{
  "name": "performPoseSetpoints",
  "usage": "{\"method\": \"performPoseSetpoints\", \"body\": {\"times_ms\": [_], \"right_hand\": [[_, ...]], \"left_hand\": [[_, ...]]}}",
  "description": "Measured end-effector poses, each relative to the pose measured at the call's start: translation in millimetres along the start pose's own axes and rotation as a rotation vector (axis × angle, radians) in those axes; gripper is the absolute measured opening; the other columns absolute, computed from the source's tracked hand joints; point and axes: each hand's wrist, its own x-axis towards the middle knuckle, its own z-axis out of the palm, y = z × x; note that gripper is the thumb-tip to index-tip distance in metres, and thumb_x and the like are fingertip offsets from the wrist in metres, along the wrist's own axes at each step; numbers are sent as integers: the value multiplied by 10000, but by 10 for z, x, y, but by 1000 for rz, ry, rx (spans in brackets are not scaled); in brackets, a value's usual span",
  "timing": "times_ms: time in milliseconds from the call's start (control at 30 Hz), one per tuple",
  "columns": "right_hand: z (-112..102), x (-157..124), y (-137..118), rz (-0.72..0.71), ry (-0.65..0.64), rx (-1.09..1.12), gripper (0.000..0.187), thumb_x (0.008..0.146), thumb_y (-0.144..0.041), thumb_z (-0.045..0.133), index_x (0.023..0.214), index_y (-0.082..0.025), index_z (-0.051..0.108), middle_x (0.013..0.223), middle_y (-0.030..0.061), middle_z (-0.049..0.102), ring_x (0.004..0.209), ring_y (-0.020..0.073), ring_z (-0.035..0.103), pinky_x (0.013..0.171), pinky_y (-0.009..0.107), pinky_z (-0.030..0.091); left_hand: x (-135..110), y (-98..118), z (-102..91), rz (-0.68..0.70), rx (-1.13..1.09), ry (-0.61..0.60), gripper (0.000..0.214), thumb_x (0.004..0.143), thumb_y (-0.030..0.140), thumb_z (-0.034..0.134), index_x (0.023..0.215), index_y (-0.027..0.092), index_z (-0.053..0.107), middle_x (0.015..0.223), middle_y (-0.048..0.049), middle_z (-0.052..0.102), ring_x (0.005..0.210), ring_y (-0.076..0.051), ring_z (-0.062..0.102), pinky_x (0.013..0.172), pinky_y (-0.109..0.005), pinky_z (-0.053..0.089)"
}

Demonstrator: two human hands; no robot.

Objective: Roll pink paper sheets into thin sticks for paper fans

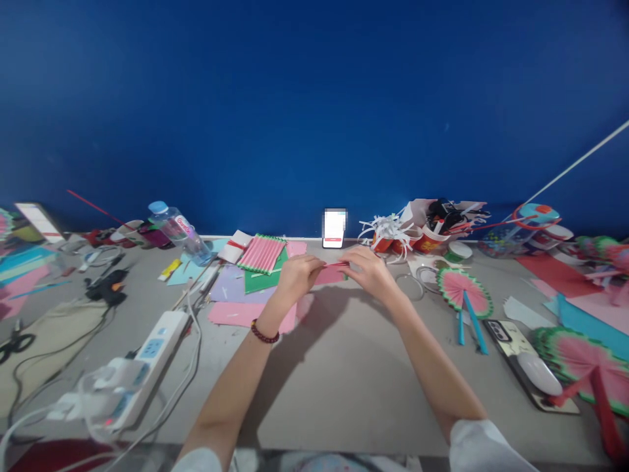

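Note:
My left hand and my right hand are above the middle of the table, a short gap apart. Both are closed in a pinch on a piece of pink paper that spans between them. Its exact folds are too small to make out. Just left of my left hand lies a pleated pink paper piece with green edges, resting over a green sheet. Pink paper and a lilac sheet are spread beside it.
A phone stands against the blue wall. At left are a tilted bottle, a power strip with cables and black scissors. To the right are cups of paper strips, a round pink paper fan and a mouse on another phone.

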Motion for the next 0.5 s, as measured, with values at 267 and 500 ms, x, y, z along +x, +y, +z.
{"method": "performPoseSetpoints", "body": {"times_ms": [267, 500], "right_hand": [[-63, 21, -23, -9, 32, 42, 132, 869, -274, 568, 876, -200, 677, 796, 56, 698, 788, 190, 620, 750, 342, 508], [-43, 28, -40, -63, 4, -48, 185, 903, -257, 509, 843, -184, 668, 779, 66, 697, 767, 191, 597, 737, 346, 489]], "left_hand": [[31, -8, -101, -100, -186, -66, 179, 878, 251, 546, 849, 179, 708, 782, -56, 714, 714, -156, 653, 643, -251, 480], [35, 46, -71, -92, -250, -94, 163, 873, 268, 551, 913, 183, 684, 833, -54, 702, 751, -151, 636, 661, -253, 491]]}}
